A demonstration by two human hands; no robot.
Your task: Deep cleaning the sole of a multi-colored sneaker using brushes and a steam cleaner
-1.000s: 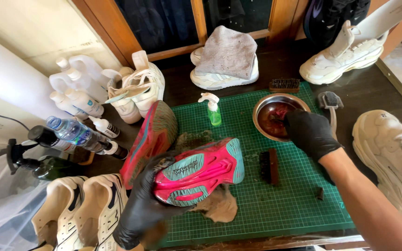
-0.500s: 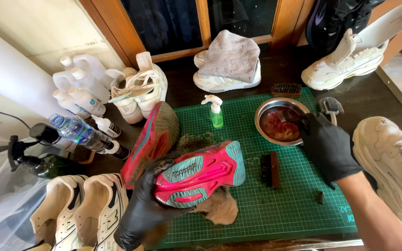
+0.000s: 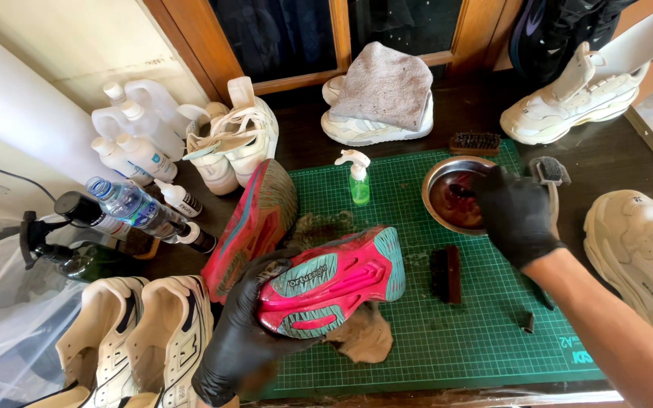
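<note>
My left hand [image 3: 239, 344], in a black glove, grips a pink and teal running shoe [image 3: 334, 281] with its sole turned up, above a brown cloth [image 3: 360, 340] on the green cutting mat [image 3: 478, 332]. The matching shoe [image 3: 255, 223] leans on its side just to the left. My right hand [image 3: 515, 215], also in a black glove, reaches over the rim of a metal bowl [image 3: 436, 181] of reddish liquid. Its fingers are bunched around something small and dark that I cannot make out.
A dark brush [image 3: 446, 273] lies on the mat, a white-handled brush [image 3: 549, 172] beside the bowl, and another brush [image 3: 476, 142] behind it. A green spray bottle [image 3: 357, 181] stands on the mat. White sneakers, bottles [image 3: 134, 208] and jugs [image 3: 137, 125] ring the mat.
My right hand has moved left from beside the bowl to over it, fingers now dipping inside. My left hand still holds the pink shoe in the same place.
</note>
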